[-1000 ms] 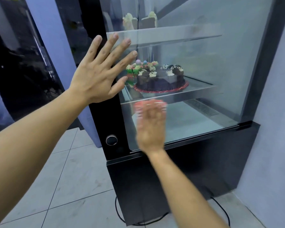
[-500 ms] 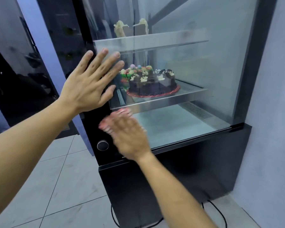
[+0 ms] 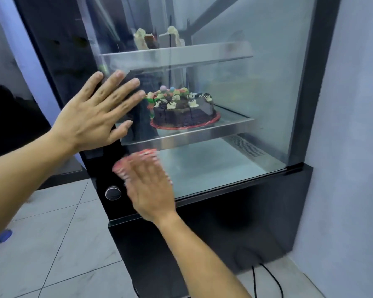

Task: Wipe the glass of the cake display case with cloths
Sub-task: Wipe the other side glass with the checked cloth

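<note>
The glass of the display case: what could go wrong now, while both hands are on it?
1. The left hand lies flat and bare at the glass edge; it may leave prints there.
2. The right hand is blurred in motion with a reddish cloth under its fingers; it could knock the round knob beside it.
3. A black cable lies on the floor by the base; a foot could catch it.
</note>
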`<control>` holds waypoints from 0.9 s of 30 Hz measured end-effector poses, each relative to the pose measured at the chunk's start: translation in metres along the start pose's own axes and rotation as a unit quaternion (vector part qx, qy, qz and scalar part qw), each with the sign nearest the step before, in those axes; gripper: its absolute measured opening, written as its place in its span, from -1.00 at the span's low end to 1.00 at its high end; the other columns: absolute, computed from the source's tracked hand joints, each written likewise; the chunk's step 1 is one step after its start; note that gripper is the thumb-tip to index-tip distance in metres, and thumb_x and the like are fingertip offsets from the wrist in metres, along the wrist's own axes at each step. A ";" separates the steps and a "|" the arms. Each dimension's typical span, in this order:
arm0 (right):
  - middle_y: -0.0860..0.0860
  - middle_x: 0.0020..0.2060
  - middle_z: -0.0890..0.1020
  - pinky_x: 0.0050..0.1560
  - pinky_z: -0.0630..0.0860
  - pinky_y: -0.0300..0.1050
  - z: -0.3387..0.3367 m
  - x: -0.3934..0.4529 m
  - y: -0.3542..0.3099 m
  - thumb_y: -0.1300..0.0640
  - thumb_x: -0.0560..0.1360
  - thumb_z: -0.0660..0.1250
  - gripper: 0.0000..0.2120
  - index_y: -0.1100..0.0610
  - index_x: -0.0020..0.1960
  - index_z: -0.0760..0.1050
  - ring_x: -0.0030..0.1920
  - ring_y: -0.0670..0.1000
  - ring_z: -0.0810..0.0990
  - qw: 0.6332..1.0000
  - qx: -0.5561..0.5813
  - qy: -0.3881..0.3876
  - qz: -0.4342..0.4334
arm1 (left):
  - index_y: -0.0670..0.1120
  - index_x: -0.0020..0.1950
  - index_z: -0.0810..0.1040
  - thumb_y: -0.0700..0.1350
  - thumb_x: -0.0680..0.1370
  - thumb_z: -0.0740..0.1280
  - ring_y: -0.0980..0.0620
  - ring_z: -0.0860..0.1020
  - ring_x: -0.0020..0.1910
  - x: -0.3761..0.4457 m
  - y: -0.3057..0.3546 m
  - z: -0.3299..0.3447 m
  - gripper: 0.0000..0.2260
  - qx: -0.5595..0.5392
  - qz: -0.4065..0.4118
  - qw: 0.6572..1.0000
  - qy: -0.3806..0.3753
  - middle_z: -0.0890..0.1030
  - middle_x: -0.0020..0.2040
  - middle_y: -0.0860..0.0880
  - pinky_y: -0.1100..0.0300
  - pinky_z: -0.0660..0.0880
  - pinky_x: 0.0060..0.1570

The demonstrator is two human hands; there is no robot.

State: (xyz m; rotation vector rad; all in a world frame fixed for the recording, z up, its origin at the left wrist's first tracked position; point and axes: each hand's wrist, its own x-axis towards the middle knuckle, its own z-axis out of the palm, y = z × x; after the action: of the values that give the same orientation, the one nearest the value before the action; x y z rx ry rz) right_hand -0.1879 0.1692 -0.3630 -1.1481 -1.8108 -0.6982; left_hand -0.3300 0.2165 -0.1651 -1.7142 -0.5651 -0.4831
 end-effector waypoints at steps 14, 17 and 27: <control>0.22 0.66 -0.07 0.65 -0.19 0.16 -0.059 0.002 0.186 -0.06 0.69 -0.14 -0.36 0.26 0.66 -0.08 0.66 0.24 -0.12 0.845 0.057 0.220 0.484 | 0.02 0.68 0.18 0.10 0.71 0.06 -0.22 0.15 0.65 0.011 -0.001 -0.001 -0.47 -0.002 0.124 0.992 -0.005 0.15 0.68 -0.12 -0.21 0.14 0.59; 0.10 0.65 -0.22 0.64 -0.19 0.12 -0.020 -0.001 0.083 -0.03 0.73 -0.10 -0.41 0.11 0.67 -0.23 0.66 0.18 -0.11 0.988 0.001 0.062 0.141 | -0.01 0.65 0.27 0.09 0.66 0.11 -0.26 0.17 0.63 0.016 0.002 -0.001 -0.46 -0.010 0.113 0.994 -0.004 0.23 0.65 -0.18 -0.22 0.16 0.58; 0.24 0.65 -0.15 0.63 -0.26 0.16 -0.101 -0.017 0.290 -0.09 0.59 -0.17 -0.27 0.25 0.66 -0.12 0.66 0.23 -0.20 0.790 0.123 0.197 0.568 | 0.07 0.71 0.04 0.18 0.68 0.04 -0.21 -0.02 0.68 0.048 0.052 0.010 -0.40 -0.026 0.114 0.992 -0.039 0.02 0.71 -0.12 -0.20 0.00 0.63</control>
State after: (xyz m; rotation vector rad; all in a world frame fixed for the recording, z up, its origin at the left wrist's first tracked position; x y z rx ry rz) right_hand 0.1150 0.2032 -0.3268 -1.4881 -0.5833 0.0487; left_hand -0.2598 0.2222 -0.1789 -1.8264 -0.4082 -0.2717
